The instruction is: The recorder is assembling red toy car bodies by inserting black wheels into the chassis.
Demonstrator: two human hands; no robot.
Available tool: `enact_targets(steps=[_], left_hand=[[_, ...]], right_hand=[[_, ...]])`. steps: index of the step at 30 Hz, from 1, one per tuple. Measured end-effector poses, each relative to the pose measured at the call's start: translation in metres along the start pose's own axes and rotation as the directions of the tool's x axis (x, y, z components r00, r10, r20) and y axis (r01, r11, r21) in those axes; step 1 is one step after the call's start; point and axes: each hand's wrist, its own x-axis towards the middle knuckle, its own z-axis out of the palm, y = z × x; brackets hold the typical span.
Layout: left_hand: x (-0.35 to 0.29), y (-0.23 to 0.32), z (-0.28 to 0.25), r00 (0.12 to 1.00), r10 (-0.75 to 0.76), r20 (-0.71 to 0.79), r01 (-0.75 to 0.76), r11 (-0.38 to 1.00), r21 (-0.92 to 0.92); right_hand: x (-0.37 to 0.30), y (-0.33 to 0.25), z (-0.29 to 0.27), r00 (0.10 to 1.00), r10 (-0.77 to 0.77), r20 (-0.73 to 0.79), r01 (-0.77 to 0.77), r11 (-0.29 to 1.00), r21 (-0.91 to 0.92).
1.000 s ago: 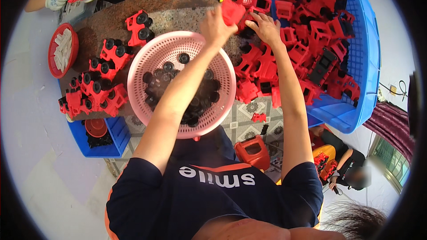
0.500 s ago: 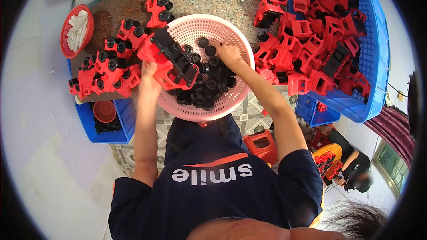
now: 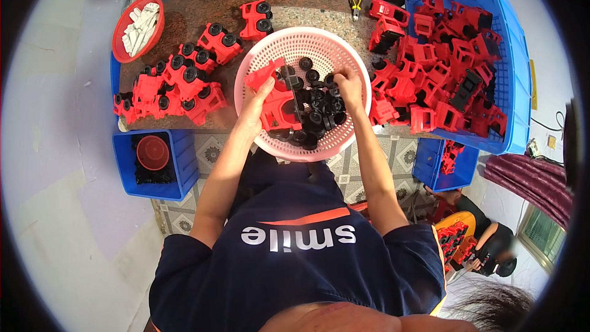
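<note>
My left hand grips a red toy truck body over the left part of a pink perforated basket. The truck is tipped on its side, its dark base facing right. Many loose black toy wheels lie in the basket. At the basket's right side, my right hand has its fingers closed in a pinch on a black wheel. Left of the basket, several red trucks with wheels fitted are heaped on the stone table.
A large blue crate on the right spills red truck bodies onto the table. Yellow-handled pliers lie at the far edge. A red bowl of white parts stands far left. Blue bins sit below; other people work nearby.
The truck body has turned from showing its black underside to lying side-up, and has come right over the basket. My right hand has shifted slightly right among the wheels. The whole view has shifted.
</note>
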Motion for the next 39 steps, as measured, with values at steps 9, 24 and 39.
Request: enact_targets(steps=[9, 24, 39], left_hand=[[-0.009, 0.008, -0.004, 0.975, -0.199, 0.099, 0.172, 0.957, 0.232], [-0.058, -0.015, -0.030, 0.901, -0.345, 0.262, 0.242, 0.902, 0.356], [-0.067, -0.022, -0.058, 0.936, -0.350, 0.030, 0.310, 0.864, 0.397]], right_hand=[[-0.092, -0.098, 0.001, 0.888, -0.370, 0.272, 0.051, 0.668, 0.742], [-0.137, -0.042, 0.021, 0.812, -0.200, 0.549, -0.020, 0.930, 0.368], [-0.111, -0.018, 0.044, 0.719, -0.309, 0.622, -0.073, 0.857, 0.510]])
